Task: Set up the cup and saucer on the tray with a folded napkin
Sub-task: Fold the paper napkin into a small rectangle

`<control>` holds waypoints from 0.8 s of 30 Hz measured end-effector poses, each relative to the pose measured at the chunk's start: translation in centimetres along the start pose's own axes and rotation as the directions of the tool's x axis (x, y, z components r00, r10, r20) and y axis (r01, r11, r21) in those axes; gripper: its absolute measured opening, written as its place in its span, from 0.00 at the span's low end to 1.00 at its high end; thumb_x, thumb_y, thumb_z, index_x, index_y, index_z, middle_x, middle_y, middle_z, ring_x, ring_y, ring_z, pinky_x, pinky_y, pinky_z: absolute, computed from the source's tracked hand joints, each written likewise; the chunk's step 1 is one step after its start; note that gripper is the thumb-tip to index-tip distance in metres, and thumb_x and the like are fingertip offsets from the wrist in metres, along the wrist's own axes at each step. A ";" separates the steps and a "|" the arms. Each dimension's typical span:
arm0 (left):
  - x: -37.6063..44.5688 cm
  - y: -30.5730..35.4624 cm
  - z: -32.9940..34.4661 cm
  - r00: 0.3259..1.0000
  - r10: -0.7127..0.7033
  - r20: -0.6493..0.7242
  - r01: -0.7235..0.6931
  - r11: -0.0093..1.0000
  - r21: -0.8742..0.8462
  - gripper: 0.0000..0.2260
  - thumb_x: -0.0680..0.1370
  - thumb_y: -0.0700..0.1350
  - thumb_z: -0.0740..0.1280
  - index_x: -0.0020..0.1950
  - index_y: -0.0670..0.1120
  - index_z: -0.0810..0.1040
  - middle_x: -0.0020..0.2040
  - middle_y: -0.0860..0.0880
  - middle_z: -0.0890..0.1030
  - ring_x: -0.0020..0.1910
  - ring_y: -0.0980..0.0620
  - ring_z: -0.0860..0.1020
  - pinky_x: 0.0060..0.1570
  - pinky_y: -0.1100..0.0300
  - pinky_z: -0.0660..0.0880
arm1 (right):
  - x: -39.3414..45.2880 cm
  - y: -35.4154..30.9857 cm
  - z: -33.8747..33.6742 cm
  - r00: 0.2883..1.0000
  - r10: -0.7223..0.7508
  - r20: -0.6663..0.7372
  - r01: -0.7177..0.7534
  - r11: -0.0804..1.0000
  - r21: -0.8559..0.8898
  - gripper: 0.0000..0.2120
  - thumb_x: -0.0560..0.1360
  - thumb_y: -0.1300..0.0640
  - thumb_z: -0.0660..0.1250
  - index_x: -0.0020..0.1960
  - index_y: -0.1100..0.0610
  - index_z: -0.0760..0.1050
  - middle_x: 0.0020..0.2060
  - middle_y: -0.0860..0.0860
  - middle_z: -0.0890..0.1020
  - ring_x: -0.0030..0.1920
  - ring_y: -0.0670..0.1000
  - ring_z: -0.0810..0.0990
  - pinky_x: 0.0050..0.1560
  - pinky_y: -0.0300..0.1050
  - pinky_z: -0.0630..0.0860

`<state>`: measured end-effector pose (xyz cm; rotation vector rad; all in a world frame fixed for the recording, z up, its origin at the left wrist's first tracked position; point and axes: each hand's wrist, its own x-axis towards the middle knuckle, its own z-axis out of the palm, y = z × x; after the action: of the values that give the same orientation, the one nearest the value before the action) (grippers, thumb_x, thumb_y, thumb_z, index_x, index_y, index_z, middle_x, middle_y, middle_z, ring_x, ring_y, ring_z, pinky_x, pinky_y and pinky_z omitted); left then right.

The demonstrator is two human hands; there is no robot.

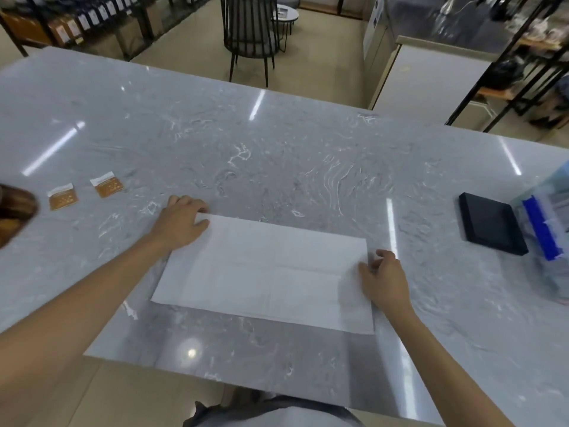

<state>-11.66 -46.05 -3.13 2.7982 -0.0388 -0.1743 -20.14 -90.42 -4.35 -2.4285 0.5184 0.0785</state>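
Two hands work one white napkin that lies flat as a long rectangle on the grey marble worktop, near its front edge. The left hand rests palm down with fingers spread loosely on the napkin's far left corner. The right hand sits at the right end, its fingertips curled and pinching that edge. Left of the napkin lie two small brown packets, well apart from it, and a brown wooden thing is cut off by the left border. To the right sit one black box and, just beside it, a clear plastic pack with blue trim. One dark chair stands beyond the worktop.
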 end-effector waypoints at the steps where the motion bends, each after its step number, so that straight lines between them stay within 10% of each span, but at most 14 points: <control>1: 0.5 -0.2 -0.4 1.000 0.023 0.013 -0.023 1.000 -0.010 0.14 0.79 0.47 0.69 0.64 0.46 0.78 0.60 0.42 0.79 0.63 0.39 0.71 0.65 0.48 0.68 | 0.6 -0.3 -0.2 0.998 0.057 0.026 -0.058 0.998 0.035 0.25 0.78 0.52 0.69 0.70 0.60 0.68 0.48 0.52 0.82 0.47 0.55 0.79 0.45 0.48 0.74; 8: 1.2 -2.9 -2.5 0.992 0.123 0.033 -0.117 0.982 -0.151 0.03 0.75 0.36 0.74 0.46 0.44 0.84 0.44 0.45 0.86 0.46 0.43 0.83 0.53 0.56 0.74 | 3.8 -2.3 -0.5 0.977 0.197 0.078 -0.201 0.979 0.044 0.12 0.72 0.56 0.69 0.32 0.61 0.78 0.27 0.54 0.77 0.27 0.55 0.75 0.29 0.41 0.68; 12: 0.1 -4.0 -2.7 0.996 0.079 0.031 -0.070 0.970 -0.233 0.06 0.75 0.36 0.74 0.43 0.46 0.83 0.40 0.48 0.84 0.39 0.50 0.79 0.40 0.75 0.69 | 5.1 -3.5 -0.5 0.970 0.201 0.136 -0.208 0.977 0.040 0.10 0.71 0.58 0.69 0.33 0.60 0.77 0.29 0.55 0.78 0.30 0.56 0.76 0.32 0.43 0.69; 19: -4.3 -6.1 -3.4 0.995 -0.028 0.091 0.053 0.957 -0.284 0.04 0.75 0.40 0.75 0.44 0.49 0.84 0.41 0.50 0.85 0.38 0.60 0.80 0.40 0.77 0.72 | 10.4 -9.4 0.7 0.977 0.034 0.211 -0.006 0.991 -0.131 0.11 0.72 0.61 0.64 0.30 0.58 0.71 0.26 0.53 0.74 0.32 0.57 0.76 0.31 0.42 0.67; 24: -10.6 -6.4 -2.1 0.990 -0.093 0.106 0.123 0.936 -0.328 0.05 0.74 0.39 0.75 0.45 0.49 0.83 0.39 0.53 0.85 0.35 0.64 0.80 0.37 0.75 0.72 | 16.3 -18.6 5.3 0.948 -0.146 0.282 0.212 0.952 -0.221 0.11 0.78 0.58 0.66 0.56 0.63 0.80 0.53 0.63 0.85 0.54 0.62 0.84 0.56 0.53 0.81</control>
<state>-21.88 -38.82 -2.11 2.4521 0.1143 -0.3029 2.38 -79.52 -0.64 -2.6435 0.1711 0.4047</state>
